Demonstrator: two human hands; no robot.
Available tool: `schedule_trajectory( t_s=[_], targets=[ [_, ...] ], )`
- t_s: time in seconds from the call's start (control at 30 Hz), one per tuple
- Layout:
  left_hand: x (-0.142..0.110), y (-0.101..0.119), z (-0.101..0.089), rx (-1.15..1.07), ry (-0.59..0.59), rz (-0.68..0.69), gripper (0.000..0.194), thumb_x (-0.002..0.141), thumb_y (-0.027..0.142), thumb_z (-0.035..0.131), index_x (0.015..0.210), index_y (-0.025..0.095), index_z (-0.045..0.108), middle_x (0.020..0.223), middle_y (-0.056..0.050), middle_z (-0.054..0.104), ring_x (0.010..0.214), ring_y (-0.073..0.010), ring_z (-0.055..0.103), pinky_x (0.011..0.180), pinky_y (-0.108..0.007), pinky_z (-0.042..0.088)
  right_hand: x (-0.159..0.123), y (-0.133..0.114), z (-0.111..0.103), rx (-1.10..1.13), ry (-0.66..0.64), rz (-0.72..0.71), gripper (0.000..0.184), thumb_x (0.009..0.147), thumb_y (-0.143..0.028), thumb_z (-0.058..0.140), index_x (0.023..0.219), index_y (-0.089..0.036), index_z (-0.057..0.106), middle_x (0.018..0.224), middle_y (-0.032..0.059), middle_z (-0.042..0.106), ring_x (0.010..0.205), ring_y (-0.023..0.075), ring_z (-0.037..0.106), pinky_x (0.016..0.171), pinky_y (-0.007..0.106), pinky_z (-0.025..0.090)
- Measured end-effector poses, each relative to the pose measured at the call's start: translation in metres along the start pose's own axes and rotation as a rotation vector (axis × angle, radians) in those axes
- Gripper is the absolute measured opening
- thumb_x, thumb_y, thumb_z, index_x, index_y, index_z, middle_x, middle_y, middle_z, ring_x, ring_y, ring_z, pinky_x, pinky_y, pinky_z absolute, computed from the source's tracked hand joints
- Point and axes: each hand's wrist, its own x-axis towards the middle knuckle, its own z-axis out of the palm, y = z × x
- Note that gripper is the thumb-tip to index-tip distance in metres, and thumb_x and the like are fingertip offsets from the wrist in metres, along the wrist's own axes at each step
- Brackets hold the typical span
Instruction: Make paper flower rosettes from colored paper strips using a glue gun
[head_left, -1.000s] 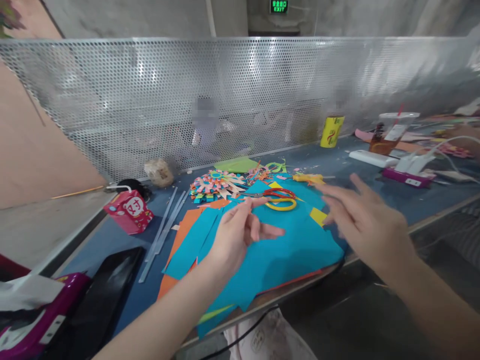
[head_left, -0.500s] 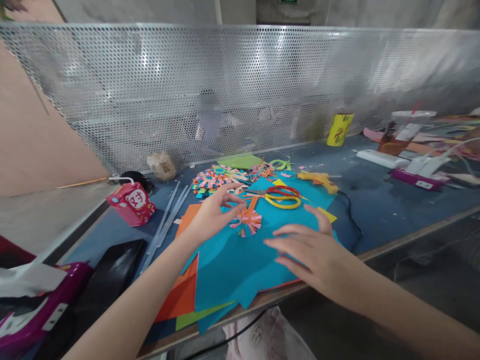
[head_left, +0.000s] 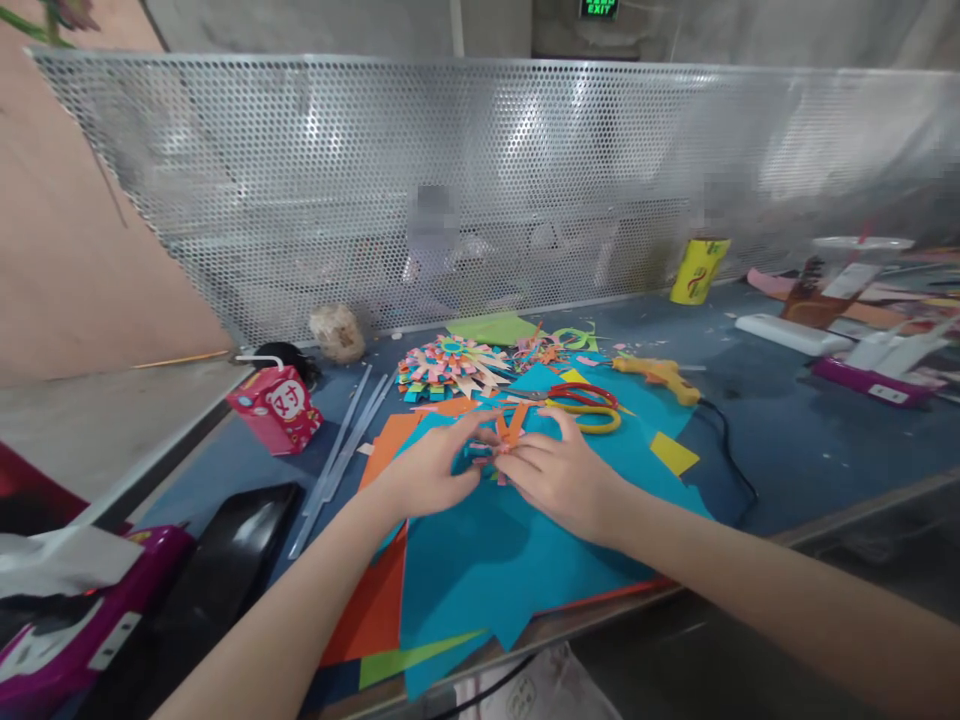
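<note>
Silvery perforated screen (head_left: 480, 160) spans twelve o'clock, taking twelve as straight ahead, behind a dark blue surface (head_left: 784, 440). Bright blue paper (head_left: 517, 560) covers its near middle. On the paper lie both hands' work and, at two o'clock from that work, scissors (head_left: 583, 389) with red and yellow handles; farther along the same line lies a yellow glue gun (head_left: 652, 375). A bushy paper flower (head_left: 454, 368) sits at eleven o'clock.

Between the hands is a smaller fringed flower (head_left: 504, 447), mostly covered, with an orange strip (head_left: 516, 427) rising from it. Thin fringe calls for light fingertips near the centre, one hand steadying while the other adjusts, so that the petals are neither flattened nor torn.

This small flower lies at three o'clock from the left hand (head_left: 431, 465), whose thumb and fingers curve around some blue fringe, and at ten o'clock from the right hand (head_left: 570, 482), whose fingers lie close together against it. Whether either actually pinches it, I cannot tell.
</note>
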Motion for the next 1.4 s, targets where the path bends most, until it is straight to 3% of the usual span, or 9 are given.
schedule_trajectory(
  t_s=[0.07,0.13,0.33,0.47,0.6,0.73,0.93,1.1,1.4],
  targets=[
    [-0.001,0.004,-0.003,-0.027,0.035,-0.021,0.054,0.072,0.017,0.058,0.124,0.026,0.047,0.106,-0.006,0.066,0.102,-0.0235,0.059,0.088,-0.033,0.044,0.004,0.006,-0.01,0.081,0.001,0.094,0.021,0.087,-0.014,0.041,0.099,-0.016,0.058,0.085,0.0061,0.067,0.086,0.0181,0.06,0.094,0.049,0.027],
    [-0.001,0.007,-0.004,-0.07,0.057,-0.043,0.064,0.067,0.025,0.067,0.126,0.025,0.044,0.109,-0.007,0.064,0.106,-0.0249,0.056,0.091,-0.035,0.041,0.01,0.015,-0.023,0.202,0.02,0.227,0.018,0.083,-0.016,0.048,0.098,-0.019,0.059,0.085,0.0047,0.068,0.086,0.0186,0.061,0.091,0.047,0.033],
    [0.004,0.007,0.01,-0.374,0.225,-0.183,0.084,0.06,0.027,0.074,0.132,0.021,0.031,0.106,-0.01,0.061,0.102,-0.0229,0.057,0.09,-0.037,0.041,0.037,0.04,-0.051,0.771,0.112,0.513,0.018,0.074,-0.02,0.057,0.092,-0.019,0.06,0.078,0.0012,0.068,0.073,0.0136,0.063,0.065,0.025,0.049],
    [0.009,0.007,0.023,-0.68,0.258,-0.255,0.076,0.064,0.025,0.071,0.128,0.017,0.033,0.081,-0.003,0.064,0.076,-0.0177,0.064,0.07,-0.029,0.049,0.049,0.051,-0.043,1.03,0.084,0.567,0.017,0.072,-0.024,0.059,0.088,-0.018,0.061,0.075,0.0007,0.067,0.065,0.012,0.062,0.056,0.022,0.049],
    [0.01,0.005,0.026,-0.637,0.386,-0.412,0.061,0.062,0.027,0.072,0.116,0.013,0.046,0.052,0.007,0.053,0.048,-0.0089,0.054,0.046,-0.018,0.037,0.052,0.056,-0.023,1.189,0.067,0.701,0.02,0.073,-0.031,0.059,0.088,-0.017,0.062,0.075,0.0025,0.067,0.065,0.0116,0.062,0.058,0.023,0.05],
    [0.01,0.0,0.022,-0.598,0.472,-0.513,0.058,0.059,0.027,0.073,0.109,0.011,0.049,0.05,0.007,0.054,0.047,-0.0084,0.052,0.044,-0.018,0.035,0.048,0.059,-0.009,1.393,0.12,0.804,0.024,0.073,-0.034,0.06,0.091,-0.018,0.061,0.082,0.0044,0.068,0.073,0.0134,0.064,0.069,0.028,0.052],
    [0.011,-0.004,0.022,-0.553,0.493,-0.518,0.058,0.058,0.032,0.073,0.108,0.012,0.051,0.054,0.005,0.054,0.048,-0.0099,0.053,0.045,-0.02,0.035,0.037,0.065,-0.003,1.452,0.13,0.708,0.03,0.073,-0.034,0.061,0.098,-0.018,0.059,0.095,0.0066,0.068,0.085,0.016,0.064,0.079,0.033,0.05],
    [0.014,-0.005,0.026,-0.595,0.42,-0.532,0.06,0.056,0.033,0.075,0.106,0.011,0.051,0.048,0.008,0.052,0.043,-0.0081,0.048,0.043,-0.018,0.031,0.035,0.068,0.007,1.414,0.067,0.716,0.036,0.072,-0.03,0.063,0.104,-0.017,0.056,0.098,0.0076,0.066,0.083,0.0142,0.064,0.076,0.029,0.05],
    [0.015,0.001,0.031,-0.673,0.355,-0.527,0.049,0.055,0.031,0.076,0.096,0.014,0.055,0.054,0.004,0.06,0.046,-0.0089,0.052,0.046,-0.018,0.034,0.033,0.065,0.008,1.342,0.11,0.72,0.023,0.069,-0.026,0.063,0.09,-0.017,0.059,0.076,0.0014,0.065,0.066,0.0115,0.062,0.066,0.026,0.05]
  ],
)
